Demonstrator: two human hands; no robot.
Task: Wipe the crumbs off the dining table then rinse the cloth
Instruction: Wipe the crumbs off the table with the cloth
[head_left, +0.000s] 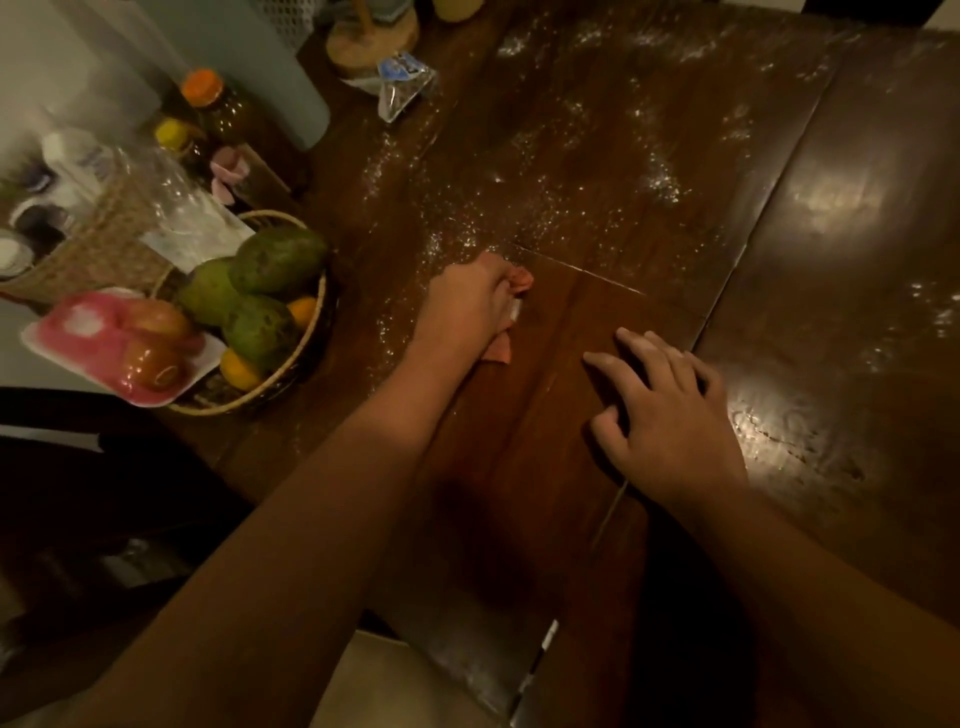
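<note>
My left hand (467, 306) is closed on a pink cloth (500, 352) and presses it on the dark wooden dining table (810, 244). Only the cloth's edges show, above and below my fingers. White crumbs (540, 208) lie scattered over the table beyond and to the left of that hand, reaching the far edge. A thin pale line of crumbs (597, 275) runs to the right from the cloth. My right hand (660, 410) rests flat on the table with its fingers spread, to the right of the cloth, holding nothing.
A wicker basket (304, 353) of green mangoes and oranges stands at the left, with a pink tray of apples (119, 353) beside it. Behind are bottles (218, 106), a woven basket (98, 244), a plastic packet (402, 85) and a wooden stand (371, 39). The table's near edge (467, 670) is below my arms.
</note>
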